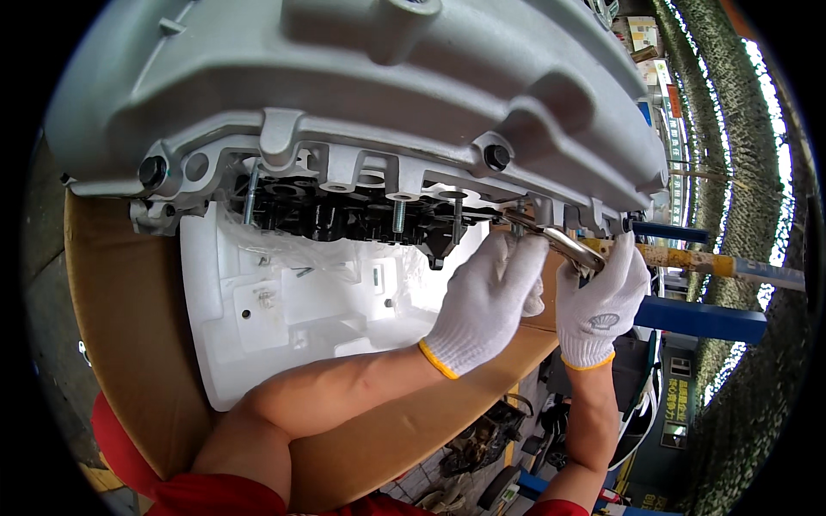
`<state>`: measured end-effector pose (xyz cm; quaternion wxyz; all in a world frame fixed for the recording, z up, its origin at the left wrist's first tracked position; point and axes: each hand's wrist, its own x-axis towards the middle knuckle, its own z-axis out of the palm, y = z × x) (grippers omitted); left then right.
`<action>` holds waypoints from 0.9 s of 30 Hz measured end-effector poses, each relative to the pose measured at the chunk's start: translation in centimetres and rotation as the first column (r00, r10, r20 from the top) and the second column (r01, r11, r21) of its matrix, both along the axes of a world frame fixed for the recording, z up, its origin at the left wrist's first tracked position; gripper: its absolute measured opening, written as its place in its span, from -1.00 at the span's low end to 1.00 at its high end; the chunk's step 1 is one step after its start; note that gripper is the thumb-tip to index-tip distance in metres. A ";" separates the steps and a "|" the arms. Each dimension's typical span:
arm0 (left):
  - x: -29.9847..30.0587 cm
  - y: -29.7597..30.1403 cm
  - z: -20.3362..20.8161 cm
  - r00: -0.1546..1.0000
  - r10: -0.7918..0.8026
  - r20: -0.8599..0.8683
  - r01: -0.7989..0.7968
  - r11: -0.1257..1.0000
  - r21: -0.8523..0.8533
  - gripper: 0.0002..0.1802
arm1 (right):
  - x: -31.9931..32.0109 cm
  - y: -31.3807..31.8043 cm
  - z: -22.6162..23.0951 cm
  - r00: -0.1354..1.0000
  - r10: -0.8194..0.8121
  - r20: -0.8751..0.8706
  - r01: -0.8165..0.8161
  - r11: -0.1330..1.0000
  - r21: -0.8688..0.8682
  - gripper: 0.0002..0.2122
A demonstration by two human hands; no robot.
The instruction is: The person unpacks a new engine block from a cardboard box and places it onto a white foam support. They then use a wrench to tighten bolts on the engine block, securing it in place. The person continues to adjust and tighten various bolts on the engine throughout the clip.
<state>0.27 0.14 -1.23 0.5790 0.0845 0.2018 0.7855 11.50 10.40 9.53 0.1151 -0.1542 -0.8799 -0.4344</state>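
A large grey cast-metal engine cover [387,95] fills the top of the view, with black bolts along its flange. Beneath its right part, my gloved right hand [602,310] grips the handle end of shiny metal pliers [570,247]. The pliers' jaw end reaches under the flange, where its tip is partly hidden. Close to that end, my gloved left hand [490,301] has its fingers closed; what they hold is hidden behind them. Threaded studs [399,215] hang below the flange, in front of black engine parts [323,219].
A brown cardboard box [125,335] with white foam packing [224,361] stands below the cover. Clear plastic film [323,258] hangs by the black parts. Blue lift arms [701,318] and a yellow-and-white bar [688,258] jut out at the right. Machine parts lie on the floor.
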 end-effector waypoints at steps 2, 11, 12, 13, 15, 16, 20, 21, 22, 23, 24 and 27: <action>-0.5 -0.2 -0.4 0.996 0.026 0.083 -0.030 0.998 0.055 -0.54 | 0.4 0.2 -1.1 0.999 -0.031 -0.042 0.029 0.998 -0.048 -0.17; -1.0 0.5 -1.2 0.953 -0.057 0.298 0.032 0.995 0.091 -0.61 | 0.9 0.4 -5.4 0.974 -0.062 -0.219 0.000 0.963 -0.271 -0.26; -0.9 0.4 -1.1 0.955 -0.045 0.294 0.022 0.997 0.080 -0.61 | 0.8 0.3 -5.6 0.965 -0.052 -0.258 -0.019 0.965 -0.263 -0.29; -0.9 0.4 -1.1 0.955 -0.045 0.292 0.024 0.997 0.075 -0.62 | 0.7 0.2 -5.4 0.970 -0.031 -0.242 -0.015 0.982 -0.188 -0.31; -1.1 0.3 -0.9 0.955 -0.035 0.294 0.017 0.998 0.064 -0.62 | -0.4 -0.2 -3.4 0.980 0.015 -0.197 -0.022 0.999 -0.036 -0.34; -1.1 0.2 -0.9 0.957 -0.033 0.289 0.018 0.998 0.055 -0.62 | -0.9 -0.5 -2.3 0.988 0.020 -0.155 -0.017 1.000 0.020 -0.37; -1.5 0.0 -0.5 0.964 -0.030 0.265 0.023 0.999 0.030 -0.64 | -1.4 -1.0 0.1 0.999 -0.023 -0.045 0.025 0.998 0.051 -0.33; -1.6 0.0 -0.5 0.965 -0.031 0.259 0.025 0.999 0.025 -0.64 | -1.5 -1.2 0.2 0.999 -0.043 -0.034 0.044 0.998 0.033 -0.34; -1.5 0.0 -0.4 0.962 -0.030 0.270 0.027 1.000 0.016 -0.64 | -1.6 -1.3 0.3 0.998 -0.062 -0.022 0.062 0.998 0.015 -0.34; -1.4 0.1 -0.3 0.959 -0.027 0.281 0.026 1.000 0.007 -0.64 | -1.5 -1.3 0.1 0.997 -0.065 -0.044 0.064 0.998 -0.017 -0.34; -1.3 0.2 -0.3 0.956 -0.023 0.291 0.025 1.000 -0.003 -0.64 | -1.3 -1.1 -0.4 0.996 -0.067 -0.066 0.064 0.997 -0.050 -0.35; -0.9 0.3 -0.4 0.954 -0.006 0.299 0.001 1.000 0.016 -0.65 | -0.8 -0.5 -2.7 0.977 -0.094 -0.194 0.066 0.987 -0.145 -0.37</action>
